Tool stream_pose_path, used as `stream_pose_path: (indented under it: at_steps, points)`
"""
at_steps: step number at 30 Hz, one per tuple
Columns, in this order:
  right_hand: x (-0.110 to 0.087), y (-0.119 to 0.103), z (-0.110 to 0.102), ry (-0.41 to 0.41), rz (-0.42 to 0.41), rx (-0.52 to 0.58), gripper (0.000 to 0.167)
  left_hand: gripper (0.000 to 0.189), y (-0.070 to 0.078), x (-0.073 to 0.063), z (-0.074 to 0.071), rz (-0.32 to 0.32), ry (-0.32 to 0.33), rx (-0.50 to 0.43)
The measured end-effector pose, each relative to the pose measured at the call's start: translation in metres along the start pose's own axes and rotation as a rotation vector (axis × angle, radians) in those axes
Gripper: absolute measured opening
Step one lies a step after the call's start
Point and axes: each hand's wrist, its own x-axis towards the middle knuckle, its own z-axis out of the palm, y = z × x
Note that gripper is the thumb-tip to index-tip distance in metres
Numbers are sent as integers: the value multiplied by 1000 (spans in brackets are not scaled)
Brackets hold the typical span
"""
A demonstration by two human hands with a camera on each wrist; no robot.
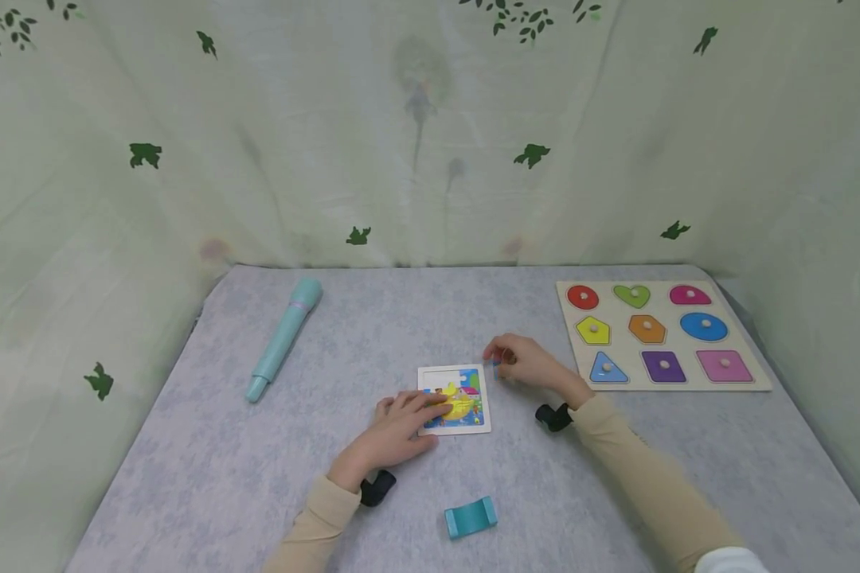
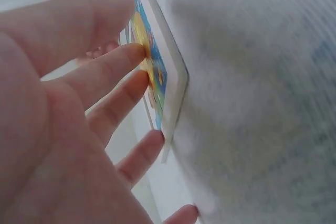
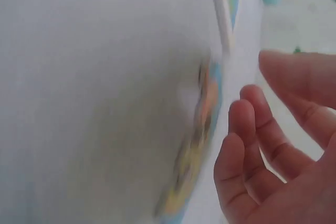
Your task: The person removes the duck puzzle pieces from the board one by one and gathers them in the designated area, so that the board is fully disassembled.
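A small square picture puzzle in a white frame lies mid-table, with a bare white patch at its top left. My left hand rests on it from the lower left, its extended fingertips touching the yellow part of the picture. In the left wrist view the fingers are spread over the board. Beside the puzzle's upper right corner is my right hand, fingers loosely bent. A blurred colourful puzzle piece appears just off its fingertips in the right wrist view, with a gap between thumb and fingers. From the head, only a bit of blue shows there.
A wooden board of knobbed shapes lies at the back right. At the back left is a long teal wand-like object. A curved teal block sits near the front. Patterned cloth hangs behind the table.
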Motion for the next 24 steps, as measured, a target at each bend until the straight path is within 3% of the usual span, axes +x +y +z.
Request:
stream_pose_path:
  at_steps: [7, 15, 21, 24]
  points:
    - [9, -17, 21, -93, -49, -65, 17, 39, 4, 8, 5, 24, 32, 24]
    - [10, -26, 32, -100, -59, -151, 14, 45, 6, 14, 5, 35, -42, 15]
    - [11, -29, 33, -95, -44, -149, 17, 44, 5, 17, 4, 12, -57, 22]
    - [10, -30, 33, -80, -81, -141, 19, 44, 4, 18, 4, 8, -62, 19]
